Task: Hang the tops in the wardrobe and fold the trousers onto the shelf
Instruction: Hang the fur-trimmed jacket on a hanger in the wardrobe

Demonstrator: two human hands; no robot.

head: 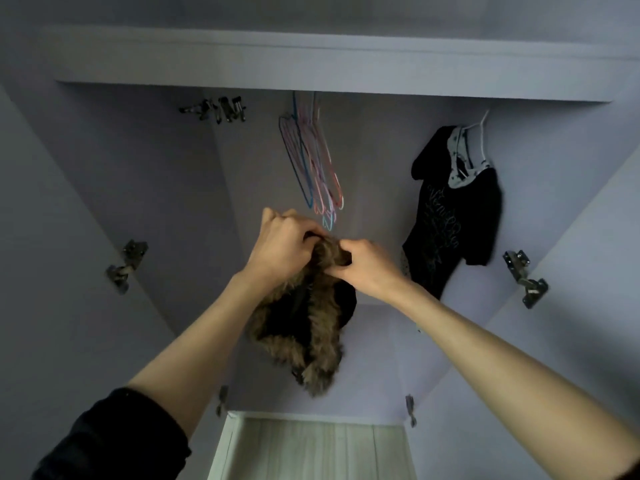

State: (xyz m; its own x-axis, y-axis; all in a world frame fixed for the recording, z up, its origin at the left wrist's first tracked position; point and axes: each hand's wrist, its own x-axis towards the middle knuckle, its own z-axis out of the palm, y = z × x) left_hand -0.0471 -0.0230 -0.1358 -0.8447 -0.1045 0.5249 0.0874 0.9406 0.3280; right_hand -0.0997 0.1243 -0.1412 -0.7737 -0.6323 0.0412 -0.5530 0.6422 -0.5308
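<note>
Both hands, left hand and right hand, grip the furry top bunched inside the wardrobe. Hanging step under way. Next move likely requires a hanger.

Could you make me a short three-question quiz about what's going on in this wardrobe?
1. True or false: the black T-shirt already hangs on a hanger.
2. What do the left hand and right hand both hold?
A. the furry top
B. a pair of trousers
C. a white towel
3. Fill in: the bunch of empty hangers hangs to the ____ of the T-shirt in the picture.

Key: 1 true; 2 A; 3 left.
</note>
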